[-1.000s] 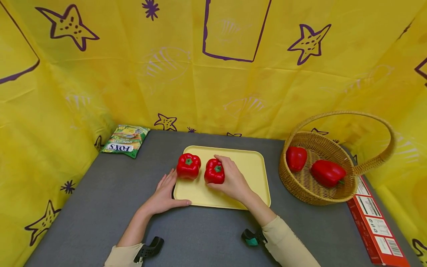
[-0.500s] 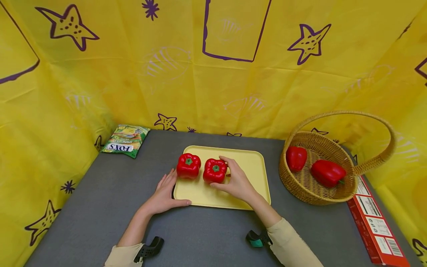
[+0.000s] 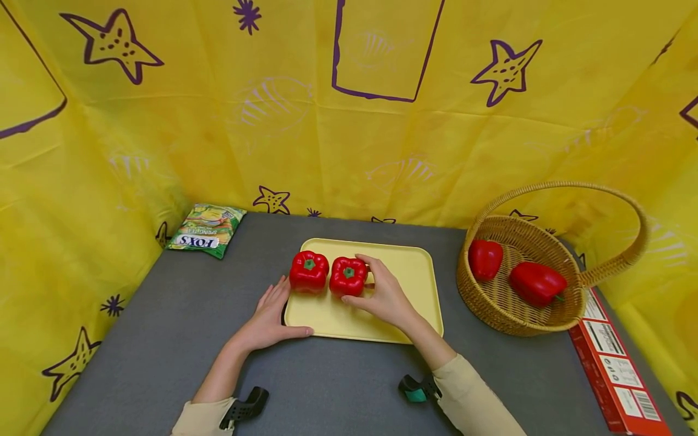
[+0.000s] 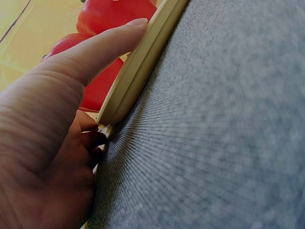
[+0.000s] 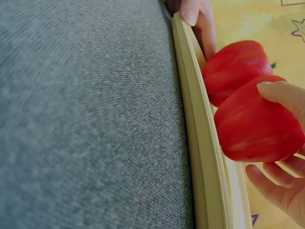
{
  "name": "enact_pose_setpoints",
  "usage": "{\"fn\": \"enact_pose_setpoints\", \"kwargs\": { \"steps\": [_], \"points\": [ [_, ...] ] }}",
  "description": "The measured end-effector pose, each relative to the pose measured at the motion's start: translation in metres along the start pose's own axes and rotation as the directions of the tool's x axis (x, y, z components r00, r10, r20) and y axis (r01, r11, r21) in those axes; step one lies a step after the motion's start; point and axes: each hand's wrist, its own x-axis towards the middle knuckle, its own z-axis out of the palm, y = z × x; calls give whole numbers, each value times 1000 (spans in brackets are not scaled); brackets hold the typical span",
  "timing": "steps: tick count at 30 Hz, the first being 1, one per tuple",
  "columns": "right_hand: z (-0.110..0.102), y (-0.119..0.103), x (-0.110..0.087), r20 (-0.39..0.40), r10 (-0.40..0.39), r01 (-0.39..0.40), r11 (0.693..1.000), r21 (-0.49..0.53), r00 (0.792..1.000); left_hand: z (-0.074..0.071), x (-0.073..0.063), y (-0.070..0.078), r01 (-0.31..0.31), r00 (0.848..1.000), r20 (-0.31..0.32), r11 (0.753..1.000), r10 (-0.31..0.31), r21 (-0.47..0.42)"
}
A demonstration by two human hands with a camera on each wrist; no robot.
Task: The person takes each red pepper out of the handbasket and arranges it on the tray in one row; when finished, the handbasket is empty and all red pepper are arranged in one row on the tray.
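Note:
Two red bell peppers with green stems stand side by side on a pale yellow tray. My right hand (image 3: 383, 298) holds the right bell pepper (image 3: 348, 277) between thumb and fingers; in the right wrist view the thumb lies on the side of this pepper (image 5: 257, 124), and its side overlaps the other one. The left bell pepper (image 3: 309, 272) stands near the tray's left edge. At the near left corner of the tray (image 3: 403, 284), my left hand (image 3: 265, 321) rests with straight fingers along the left side and the thumb on the front rim.
A wicker basket (image 3: 493, 318) with a tall handle stands at the right, holding two more red peppers (image 3: 537, 283). A red and white box (image 3: 616, 369) lies beside and partly behind it. A green FOX'S packet (image 3: 207, 229) lies at the back left, before the yellow cloth backdrop.
My right hand has shifted the right bell pepper slightly left, closer to the other one, and the pepper has tipped a little more upright. The left hand has stayed in place.

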Motion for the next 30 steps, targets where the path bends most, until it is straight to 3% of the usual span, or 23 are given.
{"fn": "enact_pose_setpoints", "kwargs": {
  "steps": [11, 18, 30],
  "points": [
    [3, 0, 5, 9, -7, 7, 1000, 10, 1000, 2, -1, -1, 5, 1000, 1, 1000, -5, -3],
    [4, 1, 6, 4, -30, 30, 999, 22, 1000, 3, -1, -1, -50, 998, -30, 999, 50, -7],
    [1, 0, 6, 3, -24, 24, 999, -21, 1000, 2, -1, 0, -39, 999, -25, 999, 39, 2]
  ]
}}
